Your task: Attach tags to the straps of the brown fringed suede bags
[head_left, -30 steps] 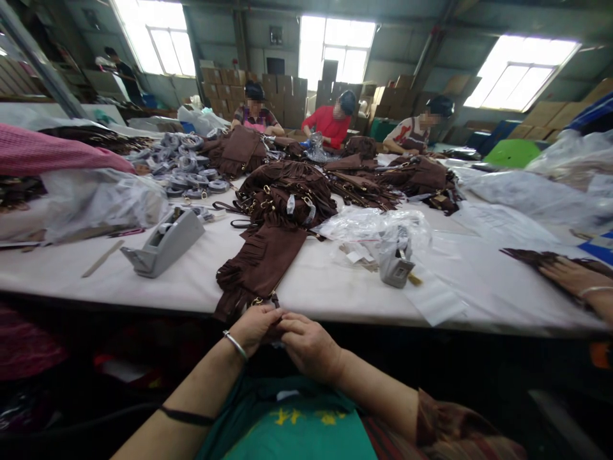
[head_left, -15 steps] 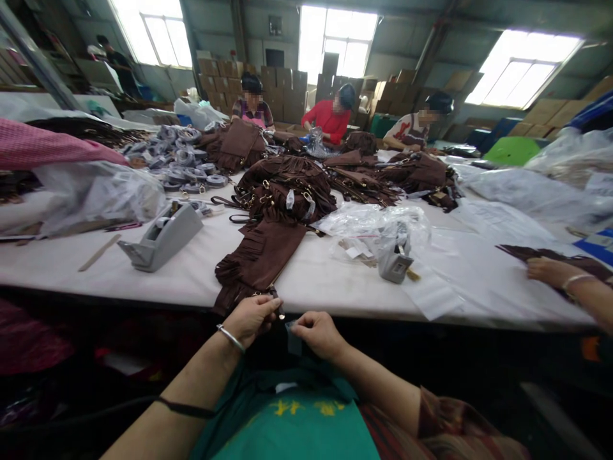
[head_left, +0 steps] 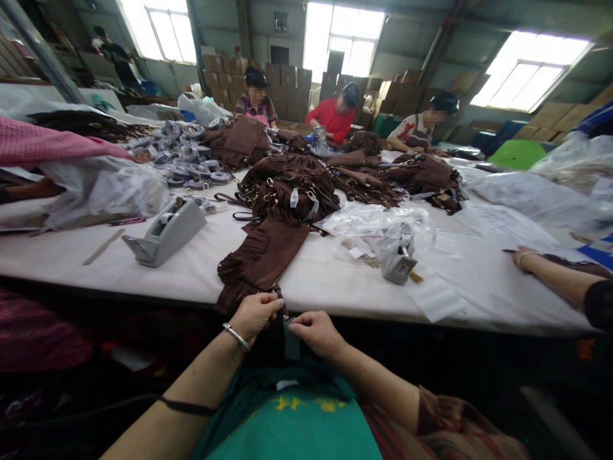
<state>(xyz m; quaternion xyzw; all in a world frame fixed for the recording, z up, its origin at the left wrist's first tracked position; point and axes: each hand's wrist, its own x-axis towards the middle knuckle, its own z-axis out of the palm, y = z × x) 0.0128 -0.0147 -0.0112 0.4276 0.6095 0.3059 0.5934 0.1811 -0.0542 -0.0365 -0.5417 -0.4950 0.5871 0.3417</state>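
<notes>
A brown fringed bag point(head_left: 268, 252) lies flat at the table's front edge, its zipper running along the right side. My left hand point(head_left: 255, 315) is closed in a pinch on a short brown strap point(head_left: 281, 305) at the zipper's near end; a small metal piece shows at the strap's tip. Just right of it, my right hand point(head_left: 320, 332) pinches a translucent piece of plastic film point(head_left: 292, 346) that hangs down beneath the fingers. The film's top meets or overlaps the strap tip; which of the two I cannot tell.
Grey tape dispensers point(head_left: 167, 233) stand left and right, the right dispenser point(head_left: 398, 265) beside clear plastic bags point(head_left: 378, 220). A pile of brown bags point(head_left: 287, 182) sits behind. A co-worker's hand point(head_left: 524, 257) rests at the right; several people work across the table point(head_left: 186, 275).
The plastic film has come closer to the strap tip and hangs straighter below my right hand. My left hand keeps its pinch. The co-worker's hand at right has moved left and away from me.
</notes>
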